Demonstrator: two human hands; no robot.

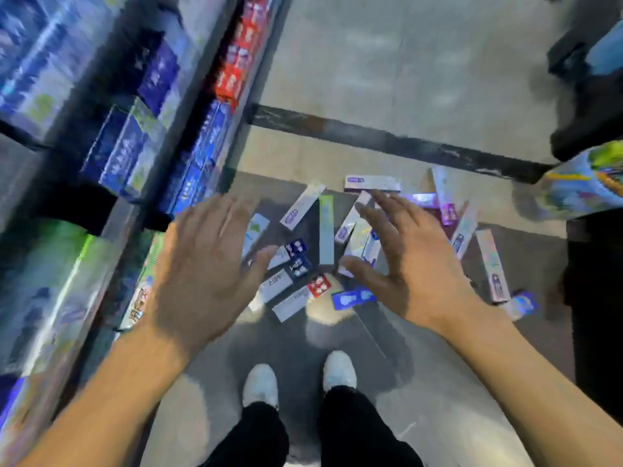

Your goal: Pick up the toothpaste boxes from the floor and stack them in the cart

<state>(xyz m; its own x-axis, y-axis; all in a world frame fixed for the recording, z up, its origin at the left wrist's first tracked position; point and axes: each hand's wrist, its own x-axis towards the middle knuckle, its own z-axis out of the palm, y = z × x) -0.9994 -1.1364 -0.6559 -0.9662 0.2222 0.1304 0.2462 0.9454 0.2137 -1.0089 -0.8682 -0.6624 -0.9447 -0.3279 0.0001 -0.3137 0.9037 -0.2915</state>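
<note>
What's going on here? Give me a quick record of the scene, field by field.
place: shop aisle, shelves on the person's left
left hand: open, fingers spread, holding nothing
right hand: open, fingers spread, holding nothing
toothpaste boxes: scattered on the floor ahead of the white shoes
boxes picked up: none yet
cart: not clearly visible
</note>
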